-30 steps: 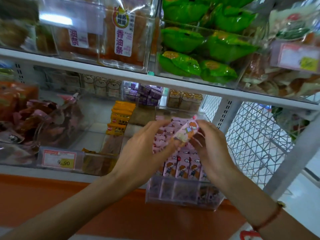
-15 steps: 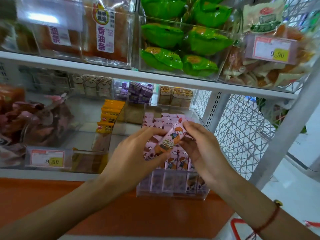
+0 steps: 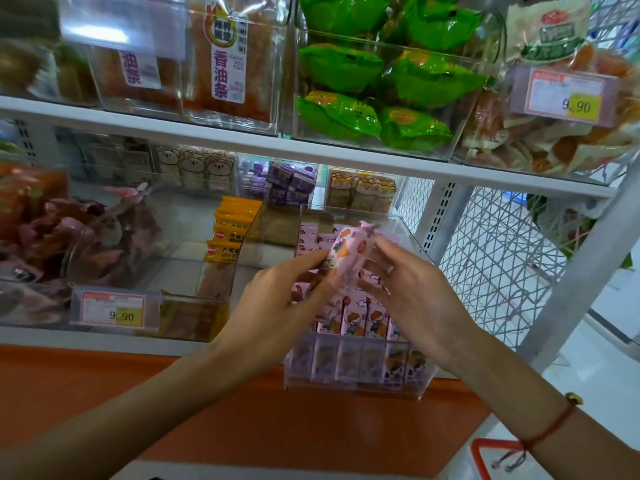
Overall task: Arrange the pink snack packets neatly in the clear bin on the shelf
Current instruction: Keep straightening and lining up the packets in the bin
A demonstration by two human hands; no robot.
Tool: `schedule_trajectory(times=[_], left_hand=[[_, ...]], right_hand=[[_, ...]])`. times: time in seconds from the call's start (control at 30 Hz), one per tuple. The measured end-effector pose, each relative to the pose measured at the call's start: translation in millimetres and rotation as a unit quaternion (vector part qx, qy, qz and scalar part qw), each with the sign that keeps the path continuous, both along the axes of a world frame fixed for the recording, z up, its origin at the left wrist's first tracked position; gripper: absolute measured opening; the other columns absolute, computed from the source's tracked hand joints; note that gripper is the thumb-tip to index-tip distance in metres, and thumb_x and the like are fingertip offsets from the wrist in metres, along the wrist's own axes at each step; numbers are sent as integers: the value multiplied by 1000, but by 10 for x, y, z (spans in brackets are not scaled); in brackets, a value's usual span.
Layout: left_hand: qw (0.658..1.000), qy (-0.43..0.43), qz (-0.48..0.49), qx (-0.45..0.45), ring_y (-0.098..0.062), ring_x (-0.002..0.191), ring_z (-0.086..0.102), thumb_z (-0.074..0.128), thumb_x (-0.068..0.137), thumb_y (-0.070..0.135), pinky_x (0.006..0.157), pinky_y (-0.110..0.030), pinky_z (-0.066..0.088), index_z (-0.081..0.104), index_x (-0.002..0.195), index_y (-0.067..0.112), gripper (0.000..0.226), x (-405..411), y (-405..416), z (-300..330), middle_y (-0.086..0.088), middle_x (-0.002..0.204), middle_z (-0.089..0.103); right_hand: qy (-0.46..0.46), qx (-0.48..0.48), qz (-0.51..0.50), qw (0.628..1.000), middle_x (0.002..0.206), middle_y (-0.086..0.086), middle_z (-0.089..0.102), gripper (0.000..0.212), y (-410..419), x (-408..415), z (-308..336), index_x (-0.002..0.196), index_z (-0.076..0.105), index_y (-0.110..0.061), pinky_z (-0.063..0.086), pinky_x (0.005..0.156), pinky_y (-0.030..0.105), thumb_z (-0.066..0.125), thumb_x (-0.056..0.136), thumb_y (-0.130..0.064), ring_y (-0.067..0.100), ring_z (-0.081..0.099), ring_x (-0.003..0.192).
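One view only, worn on our head: we look forward and slightly down at the white metal shop shelf (image 3: 311,157), close enough that both forearms reach in from the bottom edge toward the clear plastic bin (image 3: 408,233) at centre

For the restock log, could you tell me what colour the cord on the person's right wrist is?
Red, with a small gold-coloured bead: the wrist cord, in the head view.

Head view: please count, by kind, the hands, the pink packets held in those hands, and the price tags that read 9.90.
Hands: 2, the left hand and the right hand
Held pink packet: 1
Price tags reading 9.90: 2, the lower tag and the upper tag
Total: 5
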State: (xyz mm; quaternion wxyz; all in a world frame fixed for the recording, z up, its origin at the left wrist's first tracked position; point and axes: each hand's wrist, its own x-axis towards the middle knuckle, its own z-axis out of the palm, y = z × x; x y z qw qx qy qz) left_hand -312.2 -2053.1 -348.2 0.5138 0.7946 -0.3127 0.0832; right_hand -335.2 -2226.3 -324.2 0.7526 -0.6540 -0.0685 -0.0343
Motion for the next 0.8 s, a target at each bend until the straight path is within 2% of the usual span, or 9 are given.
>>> schedule_trajectory(times=[0.07, 0.13, 0.2, 0.3, 0.4, 0.47, 0.53, 0.63, 0.8], left_hand=[[999, 12, -28, -11, 10, 102, 57, 38, 83, 56, 83, -13, 52, 38, 121, 60, 38, -1, -3, -4, 32, 112, 57], [1000, 4, -25, -10, 9, 109, 52, 37, 85, 53, 87, -11, 48, 36, 130, 53, 45, 12, -2, -24, 29, 122, 46], [1000, -22, 4, -5, 9, 113, 46, 41, 86, 51, 89, -7, 44, 37, 138, 46, 52, 17, -5, -37, 24, 125, 41], [997, -72, 20, -10, 10, 112, 46, 56, 82, 45, 87, -2, 39, 41, 136, 41, 57, 8, -3, -30, 22, 123, 45], [997, -75, 25, -26, 10, 106, 53, 68, 82, 34, 86, -8, 46, 48, 130, 42, 53, -6, -10, -30, 29, 115, 56], [998, -26, 1, -56, 10, 100, 59, 68, 84, 31, 77, -8, 50, 48, 121, 51, 47, -19, -23, 6, 34, 108, 61], [993, 55, -30, -105, 8, 92, 64, 64, 81, 35, 68, -7, 51, 51, 114, 50, 39, -15, -34, 56, 36, 100, 64], [968, 186, -32, -163, -2, 81, 71, 63, 72, 43, 61, -12, 53, 60, 116, 30, 46, -4, -32, 103, 22, 90, 72], [931, 330, -21, -157, -9, 75, 73, 64, 68, 50, 57, -15, 54, 70, 98, 14, 48, -30, -33, 135, 2, 80, 76]], right_hand=[[-8, -61, 0, 998, 101, -7, 70, 26, 47, -14, -33, 102, 70, -31, 41, 99, 36, 50, 86, -36, 10, 58, 108], [-21, -90, -43, 995, 106, -4, 70, 37, 80, -21, -43, 115, 64, -26, 43, 103, 37, 55, 81, -38, 12, 59, 111], [-51, -90, -82, 991, 110, 2, 69, 47, 103, -32, -36, 120, 61, -16, 50, 97, 35, 59, 79, -38, 14, 63, 109], [-75, -61, -123, 988, 106, 4, 71, 49, 112, -44, -12, 115, 61, -10, 56, 83, 30, 66, 74, -37, 16, 68, 100], [-74, -69, -139, 985, 103, 2, 71, 53, 97, -37, -12, 110, 61, -10, 56, 84, 33, 69, 67, -39, 15, 69, 95], [-58, -81, -132, 986, 107, 1, 70, 56, 81, -30, -10, 112, 61, -13, 54, 90, 36, 67, 65, -43, 13, 66, 99], [-47, -96, -107, 989, 110, -1, 69, 51, 62, -22, -13, 118, 60, -18, 53, 86, 30, 66, 73, -42, 11, 66, 100], [-15, -90, -92, 992, 99, -5, 73, 33, 41, 1, -44, 120, 60, -22, 51, 68, 18, 63, 87, -28, 7, 69, 83], [79, -73, -49, 993, 80, -3, 71, 35, 36, 30, -53, 116, 64, -16, 49, 57, 17, 63, 85, -32, 7, 64, 67]])
